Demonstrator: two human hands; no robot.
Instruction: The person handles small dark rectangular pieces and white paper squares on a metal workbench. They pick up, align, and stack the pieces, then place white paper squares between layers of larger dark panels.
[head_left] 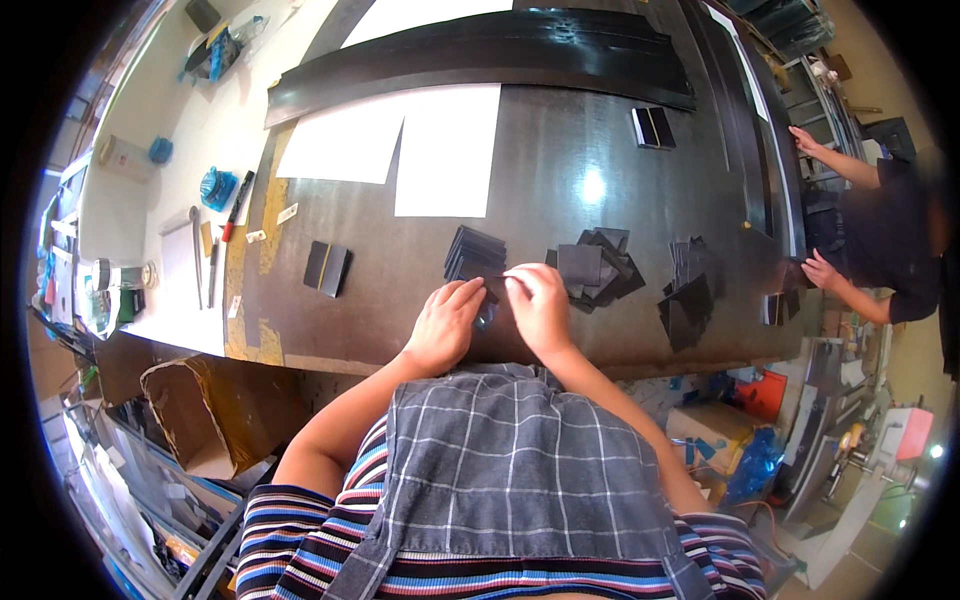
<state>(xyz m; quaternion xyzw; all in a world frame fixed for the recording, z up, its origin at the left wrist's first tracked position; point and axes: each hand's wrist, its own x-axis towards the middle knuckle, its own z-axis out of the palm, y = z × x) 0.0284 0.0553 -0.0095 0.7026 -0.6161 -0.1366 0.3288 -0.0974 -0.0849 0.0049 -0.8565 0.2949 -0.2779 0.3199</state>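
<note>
My left hand (449, 322) is closed at the table's near edge, its fingertips by a small dark piece (487, 313) with a bluish sheen. Beside it, the thumb and fingers of my right hand (541, 305) pinch the thin dark edge of what looks like a small black sheet, partly hidden by the fingers. Just beyond both hands lies a fanned stack of black squares (474, 248). To the right is a loose pile of black squares (582, 264), and farther right another scattered pile (688, 310).
Banded black stacks lie left (324, 268) and far right (653, 128). White sheets (445, 150) and long black strips (480, 55) cover the far side. A marker (238, 205) rests on the left surface. At the right edge another person (870, 210) holds a long dark strip. An open carton (215, 415) stands below left.
</note>
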